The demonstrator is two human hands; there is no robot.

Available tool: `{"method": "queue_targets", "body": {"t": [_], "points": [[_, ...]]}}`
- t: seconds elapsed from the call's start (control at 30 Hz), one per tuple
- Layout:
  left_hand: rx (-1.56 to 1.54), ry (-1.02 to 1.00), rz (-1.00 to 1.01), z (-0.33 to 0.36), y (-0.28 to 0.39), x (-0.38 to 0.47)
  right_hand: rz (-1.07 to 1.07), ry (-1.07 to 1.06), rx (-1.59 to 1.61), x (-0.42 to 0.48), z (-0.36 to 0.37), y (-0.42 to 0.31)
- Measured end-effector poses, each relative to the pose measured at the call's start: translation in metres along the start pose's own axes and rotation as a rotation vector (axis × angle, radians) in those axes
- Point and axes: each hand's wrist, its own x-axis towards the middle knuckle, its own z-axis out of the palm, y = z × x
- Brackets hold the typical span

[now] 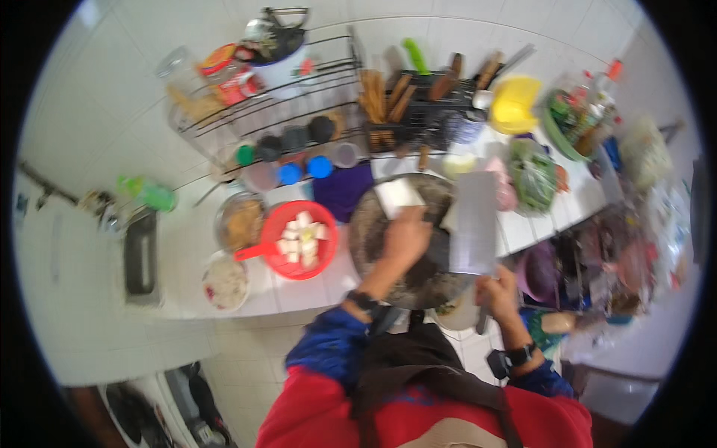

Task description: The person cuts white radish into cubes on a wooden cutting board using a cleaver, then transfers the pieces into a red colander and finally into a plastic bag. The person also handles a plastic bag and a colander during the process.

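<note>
My right hand (497,291) grips the handle of a broad cleaver (474,224), its blade raised at the right side of a round, dark-stained chopping board (369,241). On the board's upper part lies a white block (399,196), maybe tofu. My left hand (408,235) touches the block's near edge; whether the fingers grip it is blurred. Another pale piece shows partly beside the blade. Left of the board, a red strainer (270,251) holds white chunks (305,238).
Bowls of orange-brown food (242,223) and pale food (225,283) stand at left. Behind are a wire rack (269,120) with jars and a utensil holder (414,112). Bagged greens (531,176) and a yellow container (514,106) lie right. A small sink (140,260) is far left.
</note>
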Motion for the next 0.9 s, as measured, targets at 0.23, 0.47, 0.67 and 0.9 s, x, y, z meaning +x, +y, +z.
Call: {"method": "queue_targets", "body": {"t": [0.23,0.47,0.67,0.9], "points": [[0.005,-0.267,-0.285,0.103,0.045,0.044,-0.028,0.07,0.159,0.001,-0.078,0.002],[-0.117,-0.213,-0.453,0.078,0.033,0.013,0.029,-0.068,0.152,0.02,-0.094,0.014],[-0.107,0.099,-0.594,0.027,0.023,-0.067,-0.003,-0.238,0.048,0.04,-0.062,0.017],[-0.101,0.114,-0.572,0.01,-0.001,-0.096,-0.072,-0.283,-0.288,0.033,-0.019,0.025]]}}
